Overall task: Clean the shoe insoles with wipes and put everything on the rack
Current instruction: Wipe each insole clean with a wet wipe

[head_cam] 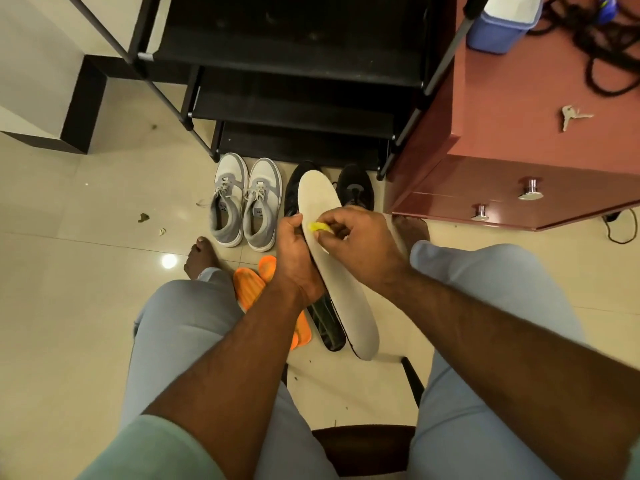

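Insole (pixel 332 244), pale cream, long, held at centre frame above the floor, toe end pointing up-frame toward the rack, heel end down near the person's knees. Left hand (pixel 296 251) grips its left edge near the middle, fingers curled under, thumb on the rim. Right hand (pixel 363 244) comes in from the right; fingers bunched together, pinching a small yellow wipe (pixel 318 226) against the insole's top face.

Directly beneath the held insole, a second dark insole (pixel 329 327) lies on the tiled floor (pixel 86 289), glossy side up. Left of it, two orange insoles (pixel 249 282) overlap each other on the floor, partly hidden by the left forearm.

Grey-and-white sneakers (pixel 244 202), a pair, stand side by side just left of centre, toes toward the rack. Black shoes (pixel 356 188), a pair, stand right of them, the left one mostly hidden behind the held insole.

Black shoe rack (pixel 294 102) fills upper centre, tiered shelves stepping back. Reddish-brown cabinet (pixel 519 150) at upper right, chrome knobs on its front; on its top a blue container (pixel 502 26), black cord (pixel 595 36), and a small pale key-like object (pixel 571 116).

Person seated on a dark stool (pixel 363 448), light blue trousers, bare feet on the tiles.
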Demonstrator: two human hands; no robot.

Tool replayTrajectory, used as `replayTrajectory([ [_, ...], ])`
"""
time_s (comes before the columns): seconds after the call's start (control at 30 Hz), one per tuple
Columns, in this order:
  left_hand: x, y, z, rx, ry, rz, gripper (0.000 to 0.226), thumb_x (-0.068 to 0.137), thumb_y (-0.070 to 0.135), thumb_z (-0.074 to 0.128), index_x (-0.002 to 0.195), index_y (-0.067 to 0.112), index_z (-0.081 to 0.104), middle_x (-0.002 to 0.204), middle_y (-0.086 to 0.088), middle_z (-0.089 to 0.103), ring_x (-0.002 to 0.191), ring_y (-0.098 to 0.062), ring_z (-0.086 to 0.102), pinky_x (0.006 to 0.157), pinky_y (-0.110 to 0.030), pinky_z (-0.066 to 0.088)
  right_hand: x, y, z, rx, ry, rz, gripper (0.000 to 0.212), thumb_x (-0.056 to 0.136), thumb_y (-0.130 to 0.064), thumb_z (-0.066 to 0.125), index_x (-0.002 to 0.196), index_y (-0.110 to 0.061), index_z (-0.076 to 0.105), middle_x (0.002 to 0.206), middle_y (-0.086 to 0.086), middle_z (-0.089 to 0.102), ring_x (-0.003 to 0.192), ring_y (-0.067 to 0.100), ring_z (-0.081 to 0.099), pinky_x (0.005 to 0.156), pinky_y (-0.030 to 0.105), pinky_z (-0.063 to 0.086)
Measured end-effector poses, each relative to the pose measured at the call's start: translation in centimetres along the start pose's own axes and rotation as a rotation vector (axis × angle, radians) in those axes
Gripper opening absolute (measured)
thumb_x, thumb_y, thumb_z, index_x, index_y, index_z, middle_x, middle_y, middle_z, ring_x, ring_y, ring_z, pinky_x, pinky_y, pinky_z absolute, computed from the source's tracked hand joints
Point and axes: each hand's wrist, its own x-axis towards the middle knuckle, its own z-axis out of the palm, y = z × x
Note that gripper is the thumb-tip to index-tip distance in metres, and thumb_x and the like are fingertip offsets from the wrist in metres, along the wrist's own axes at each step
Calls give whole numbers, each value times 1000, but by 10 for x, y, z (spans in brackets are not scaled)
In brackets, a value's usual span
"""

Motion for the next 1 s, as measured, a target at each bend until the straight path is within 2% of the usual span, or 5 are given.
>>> replayTrajectory([
  [0.23,-1,0,6,8,67,35,53,91,47,32,99,10,69,83,-13,60,68,-27,57,67,-35,46,18,24,-7,91,104,239,8,87,-17,66,92,-12,68,85,0,66,76,13,61,75,36,57],
  [0.47,-6,-1,10,37,50,6,50,93,45,28,92,12,65,80,-9,61,76,-23,59,69,-32,46,3,-6,-1,73,-7,-15,16,87,-19,66,101,-12,70,89,-9,57,75,3,52,72,2,42],
  [0.67,-6,-5,10,189,126,-3,55,91,50,31,95,6,63,80,-15,54,64,-26,52,61,-32,40,23,28,-5,63,81,242,8,87,-16,65,92,-10,68,85,4,66,75,17,61,74,38,57],
  [0.87,-4,-2,8,94,79,37,48,97,43,27,92,12,63,74,-6,63,70,-19,62,61,-26,51,6,-4,5,96,20,-41,16,87,-15,64,102,-11,69,91,-4,59,81,6,54,74,13,47],
  [1.0,-6,-2,11,113,107,43,49,96,44,26,88,13,63,70,-7,58,67,-20,57,61,-29,44,15,9,8,45,78,37,19,88,-17,62,104,-9,68,98,4,61,88,14,55,81,26,49],
])
